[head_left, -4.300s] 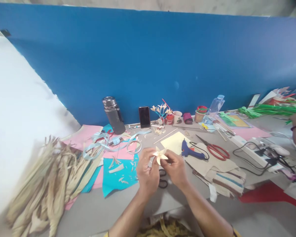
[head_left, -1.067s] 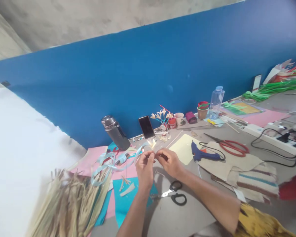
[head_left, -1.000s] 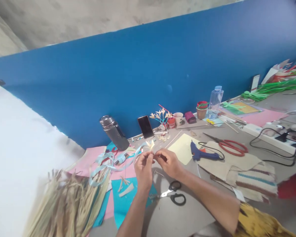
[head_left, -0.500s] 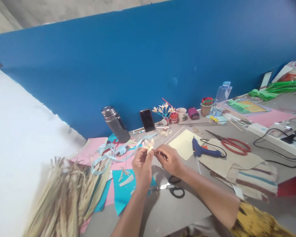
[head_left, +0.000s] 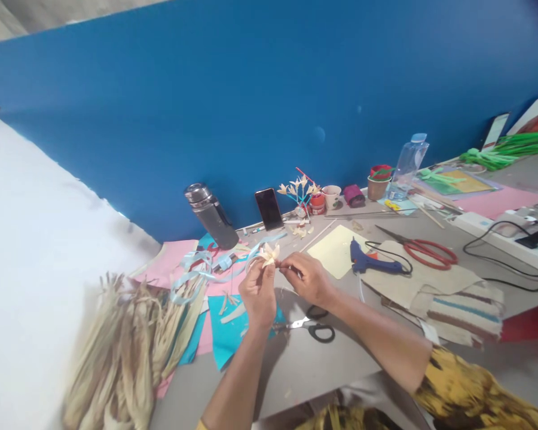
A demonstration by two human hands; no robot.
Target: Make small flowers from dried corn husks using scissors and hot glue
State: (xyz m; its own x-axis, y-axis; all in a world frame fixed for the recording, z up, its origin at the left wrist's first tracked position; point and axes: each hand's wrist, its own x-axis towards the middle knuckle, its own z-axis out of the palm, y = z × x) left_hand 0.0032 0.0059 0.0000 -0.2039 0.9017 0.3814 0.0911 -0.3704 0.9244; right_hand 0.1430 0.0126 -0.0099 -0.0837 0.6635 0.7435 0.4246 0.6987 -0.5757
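Between the thumb and fingers of my left hand (head_left: 259,294) is a small cream flower (head_left: 269,255), its petals pointing up. My right hand (head_left: 308,278) is closed in a pinch right beside the flower's base; what its fingertips hold is too small to make out. Below my hands lie black-handled scissors (head_left: 320,332), partly on blue paper (head_left: 222,343). Light blue ribbon (head_left: 190,286) loops to the left of my left hand. Further back, a bunch of similar cream flowers (head_left: 298,188) stands on blue stems.
Dried husks (head_left: 125,352) fill the left side. A grey flask (head_left: 213,218) and a phone (head_left: 269,209) stand at the back. To the right are a blue glue gun (head_left: 376,263), red-handled scissors (head_left: 430,254), a plastic bottle (head_left: 407,167) and a power strip (head_left: 504,239) with black cables.
The view has tilted slightly down, so the table things sit a little higher. Both hands keep nearly the same pose at the flower.
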